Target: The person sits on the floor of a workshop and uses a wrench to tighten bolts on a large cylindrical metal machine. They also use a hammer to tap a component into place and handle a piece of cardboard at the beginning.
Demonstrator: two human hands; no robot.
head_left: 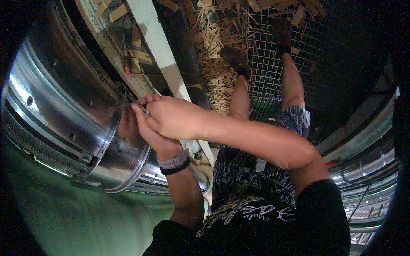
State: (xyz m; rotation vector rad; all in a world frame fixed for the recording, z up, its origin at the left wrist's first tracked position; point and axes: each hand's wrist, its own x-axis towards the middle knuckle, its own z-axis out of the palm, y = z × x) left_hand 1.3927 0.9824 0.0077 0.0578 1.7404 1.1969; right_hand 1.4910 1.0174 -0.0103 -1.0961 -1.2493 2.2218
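My left hand (150,131), with a grey-strapped watch (174,161) and a dark band at the wrist, is closed beside the polished metal cylinder (81,102) of a machine. My right hand (173,117) reaches across from the right and overlaps it, its fingers curled. Between the fingers of both hands shows a thin grey metal rod (144,109), slanting up toward the cylinder's edge. Its kind is unclear, and its ends are hidden or too dark to make out. Small round holes dot the cylinder's surface.
A red-handled screwdriver (127,64) lies on a ledge beyond my hands, next to a pale beam (160,47). Cardboard strips (215,55) litter the floor beside a metal grating (267,64) under my feet. Green sheeting (85,217) is at lower left, more metal rollers (363,170) at right.
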